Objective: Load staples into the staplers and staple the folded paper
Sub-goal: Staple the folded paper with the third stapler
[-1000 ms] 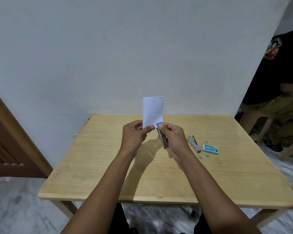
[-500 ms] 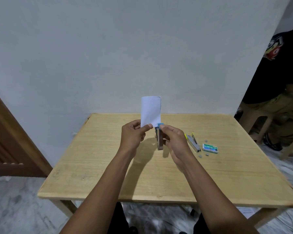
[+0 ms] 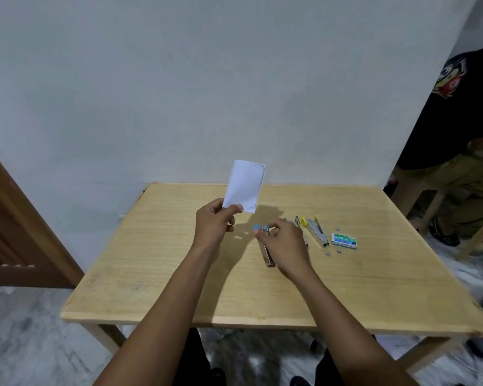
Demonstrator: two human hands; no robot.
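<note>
With the left hand [image 3: 215, 221] pinching the folded white paper [image 3: 244, 186] upright above the wooden tabletop [image 3: 151, 260], a faint mark near its corner suggesting one staple in, the right hand [image 3: 286, 243] grips the blue-tipped metal stapler [image 3: 267, 252] low, and the yellow-tipped stapler [image 3: 315, 231] probably remains.

The only legible print stands on the small green-and-blue staple box [image 3: 344, 240] lying on the counter [image 3: 151, 274], its top reading "No.10" in white, followed by smaller characters too blurred to make out.
</note>
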